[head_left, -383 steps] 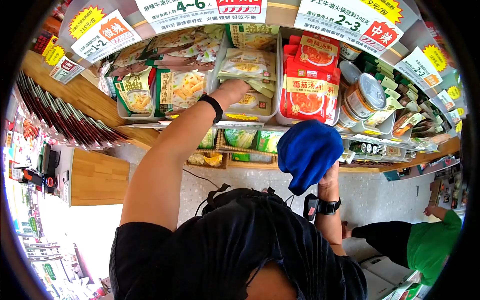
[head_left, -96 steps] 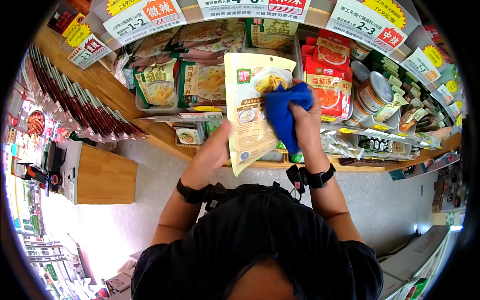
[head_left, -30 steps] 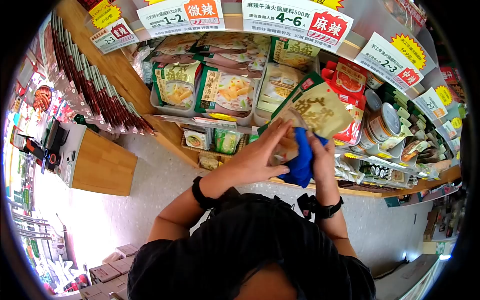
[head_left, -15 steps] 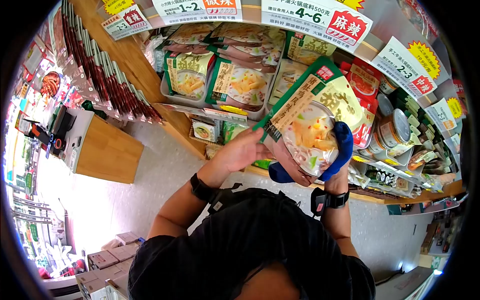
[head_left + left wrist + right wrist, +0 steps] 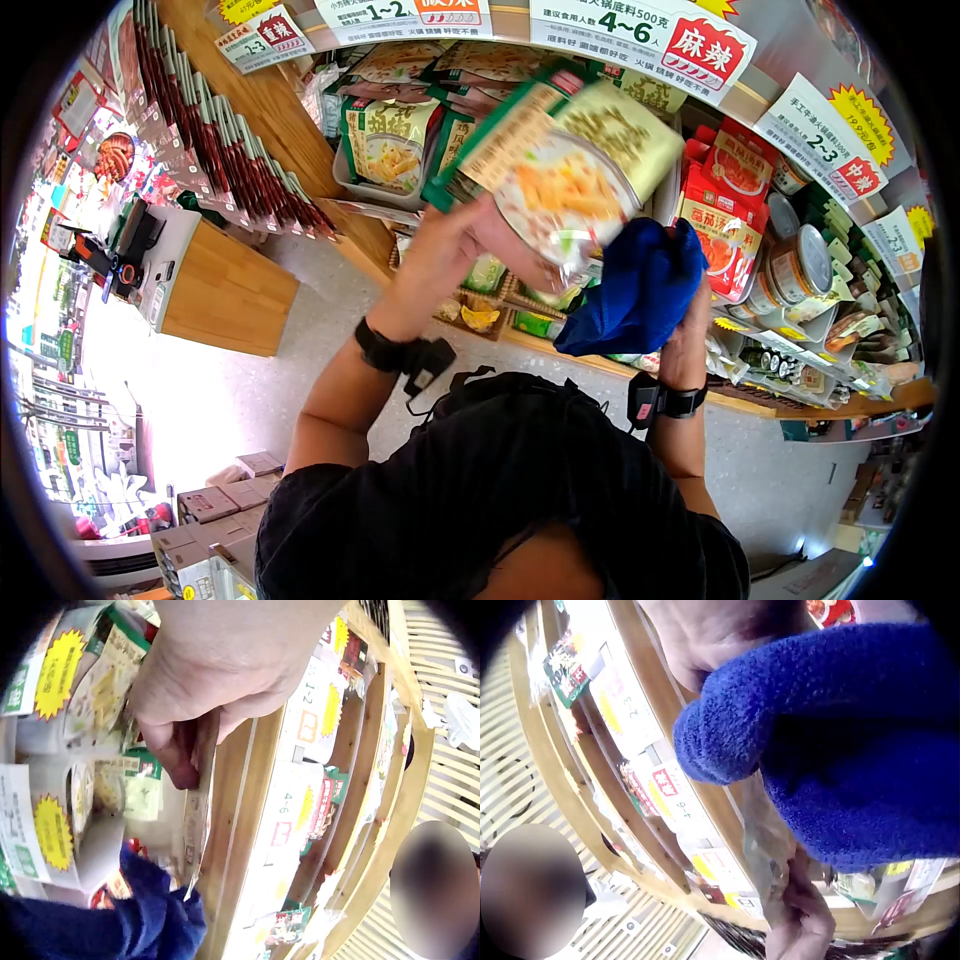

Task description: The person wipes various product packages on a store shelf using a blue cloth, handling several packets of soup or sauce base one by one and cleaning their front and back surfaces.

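Note:
My left hand (image 5: 432,262) pinches the lower left edge of a soup base pouch (image 5: 570,180), green-trimmed with a picture of soup on its front. The pouch is tilted and slightly blurred above the shelf bins. In the left wrist view the pouch (image 5: 199,810) shows nearly edge-on between the thumb and fingers. My right hand (image 5: 688,325) grips a bunched blue cloth (image 5: 640,290) just below the pouch's right side. Up close in the right wrist view, the cloth (image 5: 840,682) hides most of the right hand's fingers.
Open bins of pouches line the shelf, with a similar green pouch (image 5: 390,145) at left and red tomato soup pouches (image 5: 725,215) at right. Cans (image 5: 800,260) stand beyond those. Price cards (image 5: 640,45) hang above. A wooden counter (image 5: 225,290) stands at left.
The left hand, which had its fingers at the pouch's edge, now grips it and has carried it up and left. The right hand and cloth have come away from the pouch.

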`<state>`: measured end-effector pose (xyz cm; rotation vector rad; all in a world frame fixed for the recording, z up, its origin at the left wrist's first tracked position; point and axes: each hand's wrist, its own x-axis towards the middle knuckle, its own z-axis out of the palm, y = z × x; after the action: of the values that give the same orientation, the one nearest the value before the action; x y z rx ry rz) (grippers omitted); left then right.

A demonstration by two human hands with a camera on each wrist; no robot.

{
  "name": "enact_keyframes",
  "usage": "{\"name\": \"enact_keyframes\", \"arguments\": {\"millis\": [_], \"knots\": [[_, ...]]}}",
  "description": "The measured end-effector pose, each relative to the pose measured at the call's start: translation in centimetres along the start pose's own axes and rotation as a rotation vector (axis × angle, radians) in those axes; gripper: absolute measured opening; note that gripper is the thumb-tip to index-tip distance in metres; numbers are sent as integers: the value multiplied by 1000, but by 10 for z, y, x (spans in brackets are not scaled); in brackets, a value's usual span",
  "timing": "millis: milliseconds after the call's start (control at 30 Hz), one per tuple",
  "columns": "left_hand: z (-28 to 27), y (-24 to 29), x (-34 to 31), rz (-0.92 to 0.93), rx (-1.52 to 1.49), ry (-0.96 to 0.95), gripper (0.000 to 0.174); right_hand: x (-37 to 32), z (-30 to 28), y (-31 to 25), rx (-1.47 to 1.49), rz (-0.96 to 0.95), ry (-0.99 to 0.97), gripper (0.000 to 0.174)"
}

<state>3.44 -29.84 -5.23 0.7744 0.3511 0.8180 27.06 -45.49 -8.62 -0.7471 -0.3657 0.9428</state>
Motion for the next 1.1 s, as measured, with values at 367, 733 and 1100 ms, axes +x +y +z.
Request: {"name": "enact_keyframes", "arguments": {"millis": [367, 733, 1100], "knots": [[-35, 108, 154, 234, 262, 216, 17, -35, -21, -7, -48, 31, 109, 30], [-65, 129, 224, 135, 538, 366, 15, -64, -38, -21, -33, -36, 207, 31], [-145, 162, 318, 461, 1576, 536, 53, -64, -50, -19, 19, 13, 191, 30]]}}
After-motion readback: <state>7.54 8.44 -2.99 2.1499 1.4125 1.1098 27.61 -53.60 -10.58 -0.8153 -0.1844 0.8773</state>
